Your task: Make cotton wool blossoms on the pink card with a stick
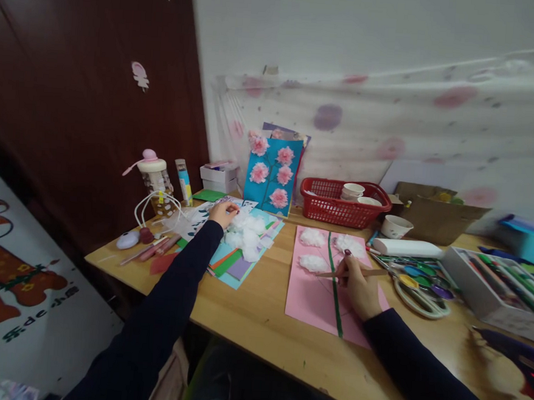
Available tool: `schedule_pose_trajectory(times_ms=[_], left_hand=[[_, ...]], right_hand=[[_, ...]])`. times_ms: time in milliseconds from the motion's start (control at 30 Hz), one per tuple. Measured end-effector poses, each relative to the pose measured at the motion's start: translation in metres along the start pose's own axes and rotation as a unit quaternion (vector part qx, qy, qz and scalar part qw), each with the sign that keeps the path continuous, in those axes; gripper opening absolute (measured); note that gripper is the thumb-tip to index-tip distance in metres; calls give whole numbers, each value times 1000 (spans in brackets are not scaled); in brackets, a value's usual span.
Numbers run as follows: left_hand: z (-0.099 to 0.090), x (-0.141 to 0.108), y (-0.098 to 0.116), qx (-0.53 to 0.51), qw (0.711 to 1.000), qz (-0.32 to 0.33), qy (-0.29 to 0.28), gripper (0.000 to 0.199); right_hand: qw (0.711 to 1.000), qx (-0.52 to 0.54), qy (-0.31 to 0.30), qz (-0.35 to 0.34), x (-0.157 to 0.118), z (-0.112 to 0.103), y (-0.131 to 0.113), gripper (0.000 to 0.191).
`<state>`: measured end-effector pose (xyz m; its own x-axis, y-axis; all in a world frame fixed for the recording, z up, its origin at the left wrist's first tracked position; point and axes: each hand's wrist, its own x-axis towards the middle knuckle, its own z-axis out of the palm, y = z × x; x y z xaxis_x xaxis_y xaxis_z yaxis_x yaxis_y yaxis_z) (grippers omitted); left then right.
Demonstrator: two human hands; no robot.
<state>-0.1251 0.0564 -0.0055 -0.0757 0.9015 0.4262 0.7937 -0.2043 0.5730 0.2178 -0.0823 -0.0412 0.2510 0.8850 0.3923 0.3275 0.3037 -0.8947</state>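
A pink sheet (308, 300) lies on the wooden table, crossed by a green stem, with white cotton tufts (314, 263) on its upper part. Over its right side, my right hand (360, 286) has its fingers closed around a thin brown stick (374, 272) that points left across the stem. To the left, my left hand (223, 213) touches the edge of a loose heap of white cotton (246, 232), its fingers pinched together. That heap rests on sheets of coloured paper (239, 270).
Behind stands a blue card with pink flowers (268, 188), beside a red basket (334, 212) holding paper cups. Scissors (424, 302) and a pen box (493, 298) lie to the right. A bottle (155, 180) and slim tubes (154, 248) are at the left.
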Motion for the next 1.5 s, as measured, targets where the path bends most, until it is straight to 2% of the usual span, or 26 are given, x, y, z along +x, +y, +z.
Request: schedule_pose_trajectory(times_ms=[133,400,567,700,767,867,933,1000,1067,1100,1167,1333,1500], left_hand=[[4,2,-4,-25,1000,0,-9,25],[3,-2,-1,-52,998,14,-18,18],[1,-5,7,-34,999,8,34,16],[-4,-11,27,-51,987,90,121,11],[-4,-18,43,-101,977,127,136,12],[4,-36,71,-247,962,95,69,17],[17,-53,91,-353,934,58,-13,22],[32,-70,108,-415,901,39,-122,27],[46,-86,120,-448,869,26,-209,31],[52,-93,124,-456,858,16,-235,33],[61,-102,128,-469,843,-2,-263,35],[67,-110,128,-490,826,-64,-272,35],[66,-117,129,-536,774,-126,-313,41]], right_hand=[[1000,1,-6,20,-1,0,-3,45],[1000,-3,-14,13,-4,0,-7,47],[999,24,6,34,-5,3,-16,46],[995,70,36,62,-4,4,-22,41],[993,82,45,71,-4,4,-23,39],[991,87,54,88,-3,3,-23,38],[989,98,54,95,-3,3,-21,39],[988,112,49,94,-3,3,-19,39],[987,124,44,88,-4,4,-18,38],[987,130,41,86,-4,4,-18,38],[985,141,39,89,-5,5,-20,38],[983,147,23,108,-9,7,-28,42],[983,148,0,109,-11,8,-31,40]])
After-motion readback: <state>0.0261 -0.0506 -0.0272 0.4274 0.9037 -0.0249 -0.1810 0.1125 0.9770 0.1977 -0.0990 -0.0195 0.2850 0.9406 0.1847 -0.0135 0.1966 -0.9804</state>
